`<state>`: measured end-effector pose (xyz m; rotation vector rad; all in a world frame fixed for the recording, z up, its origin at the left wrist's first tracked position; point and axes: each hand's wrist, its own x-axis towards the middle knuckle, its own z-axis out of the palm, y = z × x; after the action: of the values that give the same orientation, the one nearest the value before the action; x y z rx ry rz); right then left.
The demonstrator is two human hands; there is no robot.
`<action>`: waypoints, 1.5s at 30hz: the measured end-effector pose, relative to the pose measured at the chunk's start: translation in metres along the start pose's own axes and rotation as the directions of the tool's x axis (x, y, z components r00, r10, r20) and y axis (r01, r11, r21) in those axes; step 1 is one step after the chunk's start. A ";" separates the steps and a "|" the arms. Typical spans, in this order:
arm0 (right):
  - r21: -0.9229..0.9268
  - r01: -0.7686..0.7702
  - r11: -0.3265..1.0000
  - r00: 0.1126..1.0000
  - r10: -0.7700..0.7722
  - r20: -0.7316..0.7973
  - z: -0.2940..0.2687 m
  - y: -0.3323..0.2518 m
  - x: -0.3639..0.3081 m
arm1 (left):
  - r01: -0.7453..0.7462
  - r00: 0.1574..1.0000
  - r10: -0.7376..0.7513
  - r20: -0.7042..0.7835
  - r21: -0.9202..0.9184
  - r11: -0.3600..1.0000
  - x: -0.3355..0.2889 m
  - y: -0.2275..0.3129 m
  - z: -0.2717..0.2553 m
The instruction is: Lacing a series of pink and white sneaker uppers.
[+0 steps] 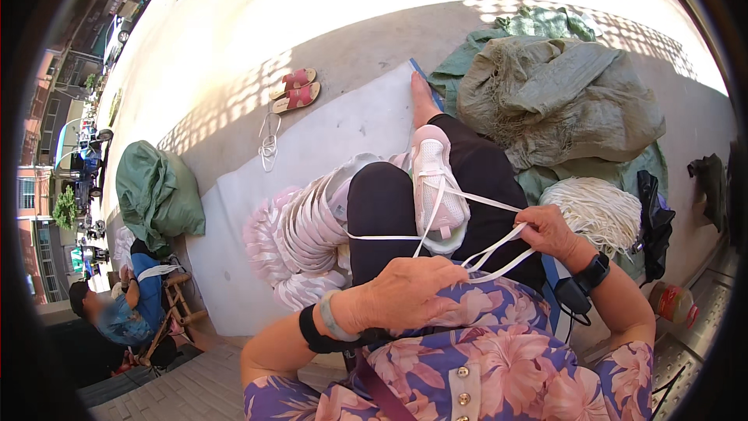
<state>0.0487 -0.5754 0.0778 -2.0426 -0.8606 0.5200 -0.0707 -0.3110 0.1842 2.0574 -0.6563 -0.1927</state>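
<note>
A pink and white sneaker (439, 183) rests between my thighs, its toe pointing away from me. White shoelace (489, 201) is threaded through its front and runs out in long loose strands to both sides. My right hand (548, 230), at the right of the shoe, pinches strands of lace between thumb and fingers. Nearer my body, my left hand (417, 292) is closed with its back showing, and a lace loop comes out at its fingertips. One strand crosses my left thigh.
Stacked pink and white shoe parts (304, 222) lie left of my leg on a white sheet (234, 218). A bundle of white laces (590, 210) and a large sack (553, 97) are at the right. Red sandals (296, 96) and a green sack (160, 195) stand further left; a person (117, 308) sits at the far left.
</note>
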 end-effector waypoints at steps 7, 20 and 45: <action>-0.169 -0.387 0.907 0.909 0.344 -0.233 -0.062 0.057 -0.022 | 0.606 0.722 -0.679 -0.134 -0.352 0.714 -0.088 -0.069 -0.050; -0.420 0.240 0.875 0.955 -0.290 -0.059 0.045 0.001 0.095 | 0.392 0.890 -0.174 -0.422 0.509 0.767 0.012 -0.107 0.006; -0.524 0.245 0.816 0.956 -0.293 -0.008 0.022 0.005 0.079 | 0.585 0.811 -0.510 -0.287 0.426 0.690 -0.026 -0.102 -0.020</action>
<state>0.0899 -0.5077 0.0577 -2.3416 -1.3216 0.0269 -0.0472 -0.2397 0.1075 2.7085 0.0547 -0.2275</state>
